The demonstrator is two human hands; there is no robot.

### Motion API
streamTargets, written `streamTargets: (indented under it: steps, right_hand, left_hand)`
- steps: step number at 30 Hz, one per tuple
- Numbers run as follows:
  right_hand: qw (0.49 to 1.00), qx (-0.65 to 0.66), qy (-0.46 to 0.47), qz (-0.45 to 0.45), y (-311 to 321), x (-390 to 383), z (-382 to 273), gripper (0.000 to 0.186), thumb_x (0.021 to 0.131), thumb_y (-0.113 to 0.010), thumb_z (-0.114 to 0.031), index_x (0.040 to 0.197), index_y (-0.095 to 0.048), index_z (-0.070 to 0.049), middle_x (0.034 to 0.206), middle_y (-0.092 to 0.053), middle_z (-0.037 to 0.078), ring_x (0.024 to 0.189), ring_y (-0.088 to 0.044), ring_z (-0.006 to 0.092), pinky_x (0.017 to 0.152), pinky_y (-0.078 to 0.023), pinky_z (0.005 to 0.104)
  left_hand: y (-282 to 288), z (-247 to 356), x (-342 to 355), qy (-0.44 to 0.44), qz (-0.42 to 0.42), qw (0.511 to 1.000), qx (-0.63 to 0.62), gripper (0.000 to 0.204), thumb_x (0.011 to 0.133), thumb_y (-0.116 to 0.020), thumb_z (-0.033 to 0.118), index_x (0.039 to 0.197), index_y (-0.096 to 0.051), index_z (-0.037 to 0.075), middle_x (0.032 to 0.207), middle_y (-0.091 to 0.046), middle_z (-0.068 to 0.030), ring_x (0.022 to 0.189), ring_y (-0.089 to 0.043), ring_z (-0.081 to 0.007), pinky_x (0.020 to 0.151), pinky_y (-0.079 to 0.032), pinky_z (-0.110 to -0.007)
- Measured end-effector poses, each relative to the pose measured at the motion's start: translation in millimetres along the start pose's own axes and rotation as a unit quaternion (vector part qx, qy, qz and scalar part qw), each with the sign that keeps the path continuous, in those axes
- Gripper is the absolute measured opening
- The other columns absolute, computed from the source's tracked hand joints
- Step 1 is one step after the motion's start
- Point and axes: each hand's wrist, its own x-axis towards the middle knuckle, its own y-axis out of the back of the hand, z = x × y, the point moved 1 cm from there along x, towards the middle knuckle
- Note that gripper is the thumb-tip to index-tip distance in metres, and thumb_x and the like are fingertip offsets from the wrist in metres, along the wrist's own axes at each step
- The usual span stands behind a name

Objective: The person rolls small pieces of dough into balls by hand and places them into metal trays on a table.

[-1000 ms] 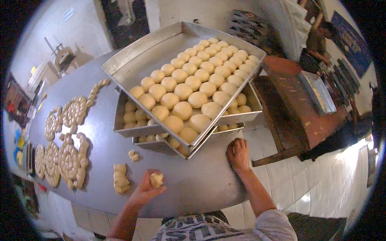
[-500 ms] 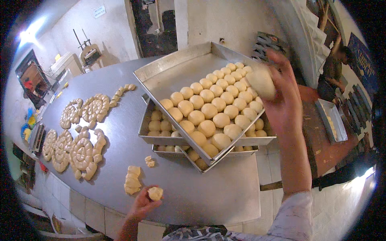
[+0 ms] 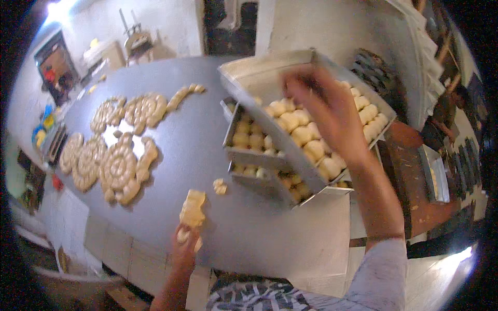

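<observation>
My left hand (image 3: 183, 246) is closed round a small pale dough piece (image 3: 183, 236), beside a short dough strip (image 3: 192, 207) at the steel table's near side. My right hand (image 3: 324, 106) is raised over the top metal tray (image 3: 249, 75), above its rows of round dough balls (image 3: 311, 145); its fingers are smeared by motion, and what they hold is unclear. More metal trays (image 3: 241, 153) of balls sit stacked beneath. A small dough lump (image 3: 219, 186) lies left of the stack. Coils of cut dough (image 3: 122, 168) and a chain of pieces (image 3: 184, 96) cover the left side.
The steel table (image 3: 275, 238) ends near my body. At right, a lower brown table (image 3: 425, 212) holds a metal tray (image 3: 438, 181) beside dark stacked pans (image 3: 467, 168). Another person (image 3: 441, 122) stands beyond it. Equipment (image 3: 137, 44) and a doorway (image 3: 228, 26) are at the back.
My right hand left the table edge, rose with a dough ball at the tray's right, then moved leftward over the tray. My left hand moved toward the dough strip. The view also shifted.
</observation>
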Motion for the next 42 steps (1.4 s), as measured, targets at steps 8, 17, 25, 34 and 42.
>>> streamTargets:
  steps: [8, 17, 25, 34, 42]
  right_hand:
    - [0.921, 0.114, -0.367, -0.063, -143, -260, 31, 0.031, 0.086, -0.053, -0.008, 0.116, -0.055, -0.004, 0.118, -0.054, 0.013, 0.107, -0.052, 0.0256, 0.09, -0.042, 0.0328]
    - [0.857, -0.428, -0.286, 0.027, -166, -273, 106, 0.039, 0.082, -0.055, -0.02, 0.116, -0.049, -0.003, 0.119, -0.049, 0.019, 0.116, -0.038, 0.038, 0.101, -0.026, 0.0472]
    - [0.832, -0.444, -0.329, 0.044, -119, -313, 96, 0.025, 0.075, -0.063, -0.022, 0.092, -0.056, -0.004, 0.101, -0.054, 0.016, 0.096, -0.049, 0.0343, 0.088, -0.035, 0.0481]
    - [0.861, -0.392, -0.312, 0.088, -112, -321, 101, 0.029, 0.07, -0.064, -0.021, 0.09, -0.057, -0.002, 0.101, -0.055, 0.018, 0.098, -0.049, 0.0345, 0.09, -0.038, 0.0428]
    - [0.933, -0.265, -0.242, 0.039, -101, -342, 120, 0.035, 0.072, -0.064, -0.025, 0.095, -0.055, -0.001, 0.104, -0.054, 0.018, 0.1, -0.047, 0.0354, 0.093, -0.037, 0.0429]
  left_hand:
    - [-30, 22, 3, 0.105, -0.362, 0.895, -0.24, 0.046, 0.091, -0.053, 0.023, 0.129, -0.042, 0.0, 0.116, -0.056, -0.0128, 0.097, -0.058, -0.0287, 0.09, -0.042, -0.036]
    - [2, -43, 47, -0.152, 0.035, 0.953, 0.258, 0.063, 0.072, -0.072, 0.029, 0.125, -0.046, 0.007, 0.105, -0.05, -0.0171, 0.095, -0.05, -0.0327, 0.085, -0.039, -0.046]
    - [38, -58, 83, -0.068, -0.08, 0.982, 0.157, 0.041, 0.085, -0.059, 0.023, 0.121, -0.05, 0.004, 0.1, -0.059, -0.0191, 0.093, -0.058, -0.0321, 0.081, -0.047, -0.038]
    - [137, -122, 80, 0.144, 0.107, 0.906, -0.383, 0.048, 0.091, -0.051, 0.027, 0.127, -0.032, 0.001, 0.119, -0.046, -0.015, 0.107, -0.05, -0.0282, 0.093, -0.045, -0.042]
    - [107, -53, 124, 0.034, 0.127, 0.921, -0.367, 0.05, 0.089, -0.056, 0.025, 0.128, -0.038, 0.001, 0.124, -0.048, -0.0121, 0.112, -0.048, -0.0253, 0.096, -0.037, -0.038]
